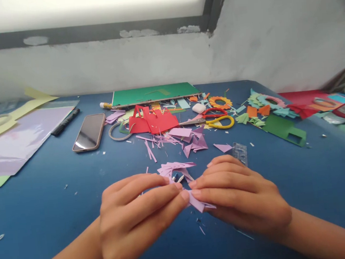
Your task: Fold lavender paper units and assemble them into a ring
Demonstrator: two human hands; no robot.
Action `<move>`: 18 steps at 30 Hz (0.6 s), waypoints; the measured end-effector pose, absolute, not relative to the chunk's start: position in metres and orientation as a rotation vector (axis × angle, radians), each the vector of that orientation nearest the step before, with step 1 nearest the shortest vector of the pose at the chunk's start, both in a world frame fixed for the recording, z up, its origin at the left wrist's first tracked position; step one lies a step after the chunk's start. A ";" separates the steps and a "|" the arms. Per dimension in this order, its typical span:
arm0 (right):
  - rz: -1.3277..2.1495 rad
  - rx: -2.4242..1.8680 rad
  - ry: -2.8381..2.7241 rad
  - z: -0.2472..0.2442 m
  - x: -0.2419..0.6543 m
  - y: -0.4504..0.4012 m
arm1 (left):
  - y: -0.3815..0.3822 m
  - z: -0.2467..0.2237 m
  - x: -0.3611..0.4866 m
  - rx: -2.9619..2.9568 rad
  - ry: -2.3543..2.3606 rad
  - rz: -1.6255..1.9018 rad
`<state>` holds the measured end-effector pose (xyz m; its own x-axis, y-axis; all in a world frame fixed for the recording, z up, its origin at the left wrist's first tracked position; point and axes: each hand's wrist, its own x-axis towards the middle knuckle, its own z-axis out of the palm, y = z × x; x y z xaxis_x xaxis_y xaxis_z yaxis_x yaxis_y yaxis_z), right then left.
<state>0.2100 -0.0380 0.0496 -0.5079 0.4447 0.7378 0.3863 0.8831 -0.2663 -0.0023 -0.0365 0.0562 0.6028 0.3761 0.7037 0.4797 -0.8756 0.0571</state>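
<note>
A curved band of folded purple paper point(177, 168) hangs between my two hands at the front centre, its pieces overlapping like a partial ring. My left hand point(137, 215) pinches its lower left part with the fingertips. On the other side, my right hand point(241, 192) grips the lower right part, and the two sets of fingertips nearly meet. A folded end point(198, 203) pokes out below the right fingers. My thumbs are mostly hidden. Purple scraps point(196, 140) lie just behind the hands, and a clear plastic piece point(240, 153) is beside the right fingers.
Scissors point(220, 121), red paper point(153, 121), a tape roll point(120, 131) and a green board point(154, 94) lie behind. A phone point(89, 132), black pen point(65, 122) and purple sheets point(25, 136) are left. Paper rings point(268, 100) and green card point(284, 129) lie right.
</note>
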 end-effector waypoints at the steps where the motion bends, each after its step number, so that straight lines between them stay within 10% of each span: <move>1: 0.108 -0.592 -2.160 0.049 0.210 -0.038 | -0.037 0.056 -0.002 -2.686 -0.728 -1.140; 18: -0.008 -0.723 -2.174 0.036 0.213 -0.038 | -0.026 0.046 0.002 -2.716 -0.641 -1.227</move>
